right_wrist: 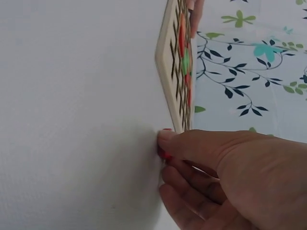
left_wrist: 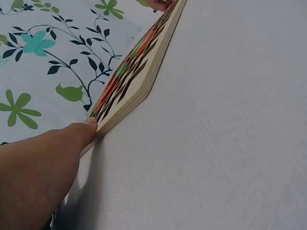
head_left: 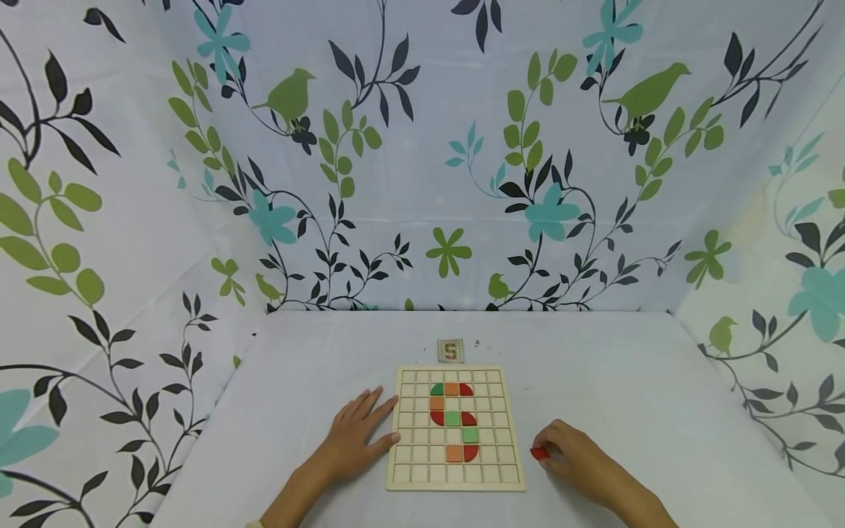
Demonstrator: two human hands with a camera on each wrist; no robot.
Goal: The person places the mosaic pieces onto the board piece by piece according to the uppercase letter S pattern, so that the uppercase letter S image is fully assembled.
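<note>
A square wooden grid board (head_left: 488, 473) lies on the white table, with several green, orange and red tiles set in its cells in an S-like shape. My left hand (head_left: 356, 438) rests at the board's left edge with fingers spread, and its thumb (left_wrist: 85, 134) touches the rim in the left wrist view. To the right of the board, my right hand (head_left: 581, 463) pinches a small red tile (head_left: 540, 453) between thumb and fingers. In the right wrist view that red tile (right_wrist: 164, 152) is partly covered by the thumb, close over the tabletop.
A small pattern card (head_left: 451, 351) showing an S on a grid lies just beyond the board's far edge. The white table (head_left: 317, 352) meets a cloth backdrop (head_left: 409, 183) printed with leaves, flowers and birds at the back and sides.
</note>
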